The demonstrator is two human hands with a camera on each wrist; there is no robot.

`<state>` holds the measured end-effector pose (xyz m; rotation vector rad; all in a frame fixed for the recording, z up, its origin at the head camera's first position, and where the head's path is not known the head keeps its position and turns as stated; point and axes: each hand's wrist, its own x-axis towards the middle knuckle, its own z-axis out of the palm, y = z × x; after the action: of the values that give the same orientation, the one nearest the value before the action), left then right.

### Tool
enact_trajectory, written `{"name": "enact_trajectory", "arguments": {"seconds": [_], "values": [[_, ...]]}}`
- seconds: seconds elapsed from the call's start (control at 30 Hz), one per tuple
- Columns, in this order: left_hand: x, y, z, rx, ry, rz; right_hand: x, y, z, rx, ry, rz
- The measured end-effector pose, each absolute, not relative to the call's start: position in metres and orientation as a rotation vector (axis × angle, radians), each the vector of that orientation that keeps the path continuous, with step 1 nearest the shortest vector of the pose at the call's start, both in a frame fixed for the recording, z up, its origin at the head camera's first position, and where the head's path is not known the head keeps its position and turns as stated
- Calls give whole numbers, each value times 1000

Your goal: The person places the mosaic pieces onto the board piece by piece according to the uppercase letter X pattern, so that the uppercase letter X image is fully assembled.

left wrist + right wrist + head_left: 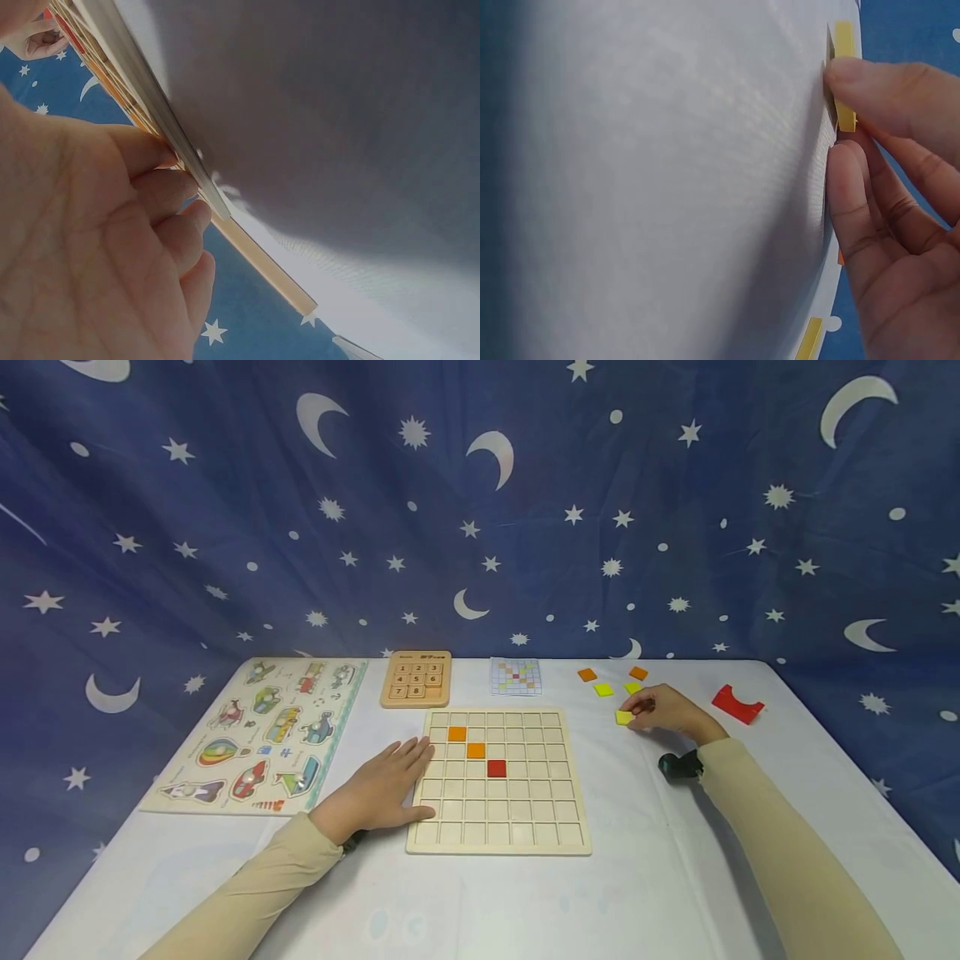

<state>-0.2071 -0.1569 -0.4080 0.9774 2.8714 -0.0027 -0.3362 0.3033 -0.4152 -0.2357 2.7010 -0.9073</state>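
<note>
My right hand (671, 712) pinches a small yellow square tile (623, 717) right over the table to the right of the board. In the right wrist view, thumb and fingers hold the yellow tile (844, 82) on edge. Behind that hand lie yellow tiles (603, 690) and orange tiles (587, 675). My left hand (382, 787) rests with extended fingers at the left edge of the wooden grid board (498, 849). Two orange tiles (457, 734) and a red tile (497, 768) sit in a diagonal line in the board's cells.
A picture puzzle board (251, 735) lies at the left. Behind the grid board are a wooden number puzzle (416, 692) and a printed grid card (515, 677). A red notched piece (737, 704) lies far right. A blue star-patterned cloth (525, 568) hangs behind the table.
</note>
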Motion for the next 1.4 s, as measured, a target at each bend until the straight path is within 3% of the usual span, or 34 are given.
{"name": "enact_trajectory", "arguments": {"seconds": [0.63, 1.4], "values": [[-208, -158, -408, 972, 2877, 4, -330, 288, -407, -421, 2726, -970], [-208, -158, -410, 971, 2866, 12, -312, 195, -392, -721, 2502, -1130]]}}
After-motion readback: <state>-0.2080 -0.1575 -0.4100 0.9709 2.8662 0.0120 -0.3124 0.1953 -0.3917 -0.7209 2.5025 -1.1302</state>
